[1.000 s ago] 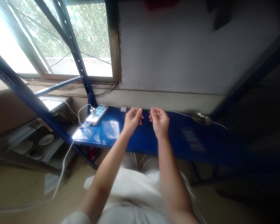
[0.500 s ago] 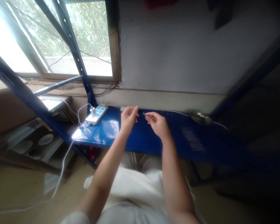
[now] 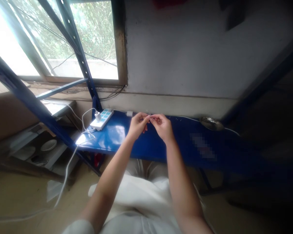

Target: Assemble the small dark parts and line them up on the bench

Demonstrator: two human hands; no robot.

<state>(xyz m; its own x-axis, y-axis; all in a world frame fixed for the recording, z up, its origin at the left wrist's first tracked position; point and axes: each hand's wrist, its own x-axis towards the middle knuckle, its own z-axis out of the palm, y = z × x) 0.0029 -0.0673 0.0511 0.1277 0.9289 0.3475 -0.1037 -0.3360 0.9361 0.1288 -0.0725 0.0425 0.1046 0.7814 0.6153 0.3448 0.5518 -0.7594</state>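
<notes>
Over the blue tabletop (image 3: 141,148), my left hand (image 3: 138,124) and my right hand (image 3: 162,126) meet fingertip to fingertip. Both are closed in a pinch. A small thin piece shows faintly at the fingertips, mostly covered by them, and its kind cannot be made out. Just behind my left hand lies a small white block (image 3: 129,113) at the table's back edge. Several tiny bits (image 3: 178,119) lie on the tabletop beyond my right hand.
A white power strip (image 3: 102,119) with a plugged-in charger (image 3: 97,116) sits at the table's left end, its white cable (image 3: 67,169) hanging to the floor. A shiny rounded object (image 3: 211,123) rests at the back right. Blue metal posts (image 3: 81,61) rise at the left.
My hands have come together, closing the gap between the fingertips. The dark, thin piece that showed between them is now mostly hidden. The white block behind my left hand shows more fully.
</notes>
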